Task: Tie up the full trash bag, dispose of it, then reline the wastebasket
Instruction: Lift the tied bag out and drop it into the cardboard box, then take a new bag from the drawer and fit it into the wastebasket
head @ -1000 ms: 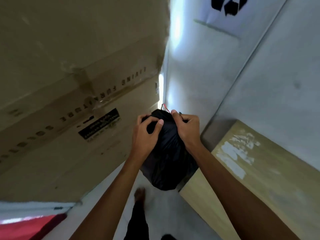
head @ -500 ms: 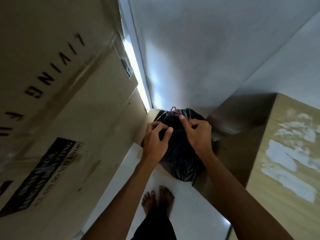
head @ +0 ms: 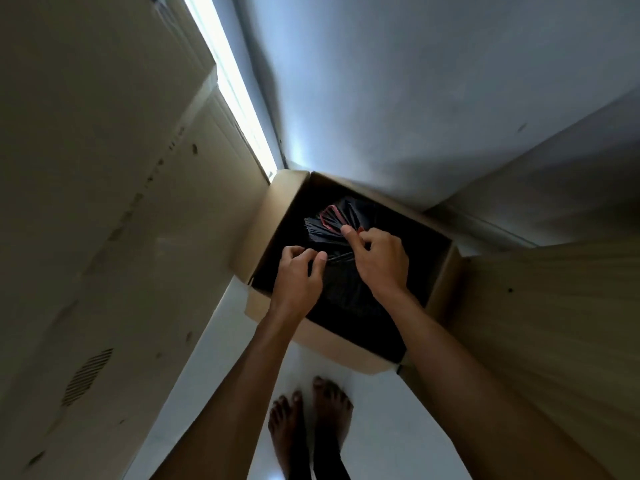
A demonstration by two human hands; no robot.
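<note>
Where the black trash bag [head: 343, 285] sits, it is down inside an open cardboard box [head: 273, 209] on the floor, its dark body filling much of the box's interior and hard to separate from the shadow around it. Its gathered neck fans out toward the far side of the box, and a red drawstring [head: 327, 216] loops across that pleated top.

At the neck, the right hand [head: 379, 259] has its fingers curled, the thumb and forefinger pinching the bunched plastic just beside the red loop. To its left the left hand [head: 298, 275] is also curled over the bag, thumb and fingertips closed on a thin fold of plastic that stretches taut toward the right hand — the two hands are near each other but apart. Both bare forearms reach down into the box from the lower edge of the view.

Below the box, a pair of bare feet [head: 310, 414] stands on a pale floor [head: 377, 441], toes pointing at the box's near wall. A tall cardboard carton [head: 104, 202] rises on the left, close against the box, with a bright strip of light along its far edge. A light wooden panel [head: 554, 323] stands on the right, touching the box's right side, and a grey-white wall [head: 415, 81] runs behind everything.
</note>
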